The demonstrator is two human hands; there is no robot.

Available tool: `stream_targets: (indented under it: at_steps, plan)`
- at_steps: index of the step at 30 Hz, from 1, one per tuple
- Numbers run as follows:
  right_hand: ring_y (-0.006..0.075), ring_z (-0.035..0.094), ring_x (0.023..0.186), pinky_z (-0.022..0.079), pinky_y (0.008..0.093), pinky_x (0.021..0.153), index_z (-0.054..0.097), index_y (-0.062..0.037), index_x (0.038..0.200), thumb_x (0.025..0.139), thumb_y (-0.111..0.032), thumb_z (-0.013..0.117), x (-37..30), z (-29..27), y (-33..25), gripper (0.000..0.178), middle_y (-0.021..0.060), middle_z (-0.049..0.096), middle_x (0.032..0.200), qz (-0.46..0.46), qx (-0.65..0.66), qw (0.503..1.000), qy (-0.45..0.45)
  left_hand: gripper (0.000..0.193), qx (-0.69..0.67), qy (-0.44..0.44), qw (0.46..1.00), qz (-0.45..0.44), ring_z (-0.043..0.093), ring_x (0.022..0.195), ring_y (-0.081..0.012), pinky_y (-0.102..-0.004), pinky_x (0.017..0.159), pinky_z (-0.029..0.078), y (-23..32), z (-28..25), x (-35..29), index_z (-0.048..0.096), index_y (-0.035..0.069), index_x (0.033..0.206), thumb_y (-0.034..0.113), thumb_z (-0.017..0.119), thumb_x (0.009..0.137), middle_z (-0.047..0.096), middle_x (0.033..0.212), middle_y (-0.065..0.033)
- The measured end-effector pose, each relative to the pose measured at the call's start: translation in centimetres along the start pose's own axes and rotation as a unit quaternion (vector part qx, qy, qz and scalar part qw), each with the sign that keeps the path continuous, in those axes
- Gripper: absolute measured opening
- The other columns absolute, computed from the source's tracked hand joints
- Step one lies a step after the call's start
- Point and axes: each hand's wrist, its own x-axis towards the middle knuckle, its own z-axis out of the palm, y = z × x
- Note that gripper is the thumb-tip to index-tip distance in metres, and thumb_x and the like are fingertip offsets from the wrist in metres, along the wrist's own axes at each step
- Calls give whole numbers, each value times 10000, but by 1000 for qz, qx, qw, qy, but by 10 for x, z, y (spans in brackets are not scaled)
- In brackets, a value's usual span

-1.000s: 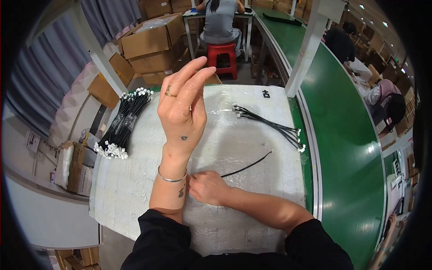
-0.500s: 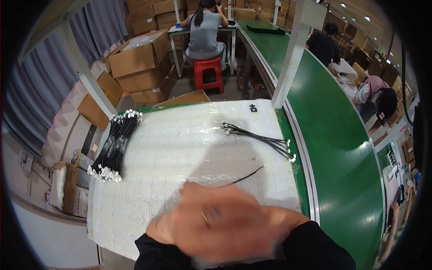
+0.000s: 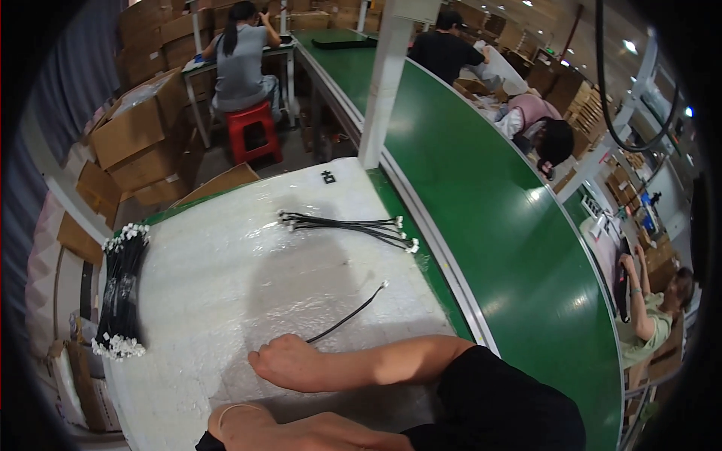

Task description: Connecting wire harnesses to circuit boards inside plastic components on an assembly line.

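A green conveyor [image 3: 489,233] runs along your right side, its near end cut off at the lower edge behind your black right sleeve [image 3: 511,398]. In front of you lies the white work surface [image 3: 195,278], glossy as if under clear film, its near part partly covered by your arms. Beyond it, cardboard boxes [image 3: 143,124] pile up at the far left, the outermost fading into the dark rim. A person in grey [image 3: 239,71] sits with back to you on a red stool [image 3: 252,124], hands hard to make out; a white post [image 3: 387,83] stands between that person and another in black [image 3: 444,56]. On the surface's left edge lies a thick bundle of black cables [image 3: 122,293], white connectors crowding both ends too tightly to count; a looser group of cables [image 3: 346,223] lies toward the far right. Your right hand [image 3: 284,363] is closed, knuckles up, near the middle of the surface, its fingertips hidden beneath. Your left hand [image 3: 323,434] crosses low in front of you, its fingers out of sight at the lower edge, so I cannot tell whether they are spread, curled or holding anything. A single black cable [image 3: 346,316] comes out of your right fist and slants away over the surface, its near end hidden there, its far end finishing in a small pale connector [image 3: 384,285], too tiny to read in detail.
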Motion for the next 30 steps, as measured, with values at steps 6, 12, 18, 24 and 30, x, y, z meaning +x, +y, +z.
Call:
stream_targets:
  at_steps: [6, 12, 18, 24, 30]
  plan:
    - [318, 639, 623, 495, 440, 547, 570, 4, 750, 779, -141, 526, 3, 34, 31, 154, 151, 604, 607, 29, 14, 997, 63, 316, -42, 65, 996, 42, 623, 620, -222, -271, 537, 506, -24, 0, 5, 603, -126, 954, 162, 590, 824, 651, 888, -206]
    - [317, 622, 602, 471, 437, 566, 578, -19, 692, 780, -180, 539, 12, 36, 21, 188, 132, 587, 582, -60, 16, 994, 93, 296, -140, 63, 988, 32, 623, 605, -210, -257, 536, 505, -41, 18, 31, 616, -114, 933, 159, 587, 824, 651, 839, -185]
    - [295, 621, 600, 471, 418, 548, 599, -39, 653, 755, -184, 554, 10, 31, 20, 183, 116, 594, 611, -44, 19, 995, 90, 277, -144, 155, 977, -26, 623, 590, -198, -242, 535, 503, -39, 29, 27, 628, -103, 912, 156, 584, 824, 651, 790, -164]
    - [305, 625, 589, 480, 417, 545, 593, -26, 699, 773, -175, 546, 6, 21, 22, 173, 122, 586, 583, -43, 32, 993, 102, 261, -117, 234, 959, -108, 623, 575, -186, -228, 534, 502, -15, 35, 22, 641, -92, 891, 153, 581, 824, 650, 741, -143]
    - [319, 651, 649, 505, 429, 617, 624, -11, 760, 820, -224, 550, 5, 17, 14, 233, 153, 637, 658, 21, 66, 997, 41, 247, -81, 359, 911, -189, 623, 560, -173, -213, 533, 500, 3, 55, 15, 653, -81, 870, 150, 578, 823, 650, 692, -121]
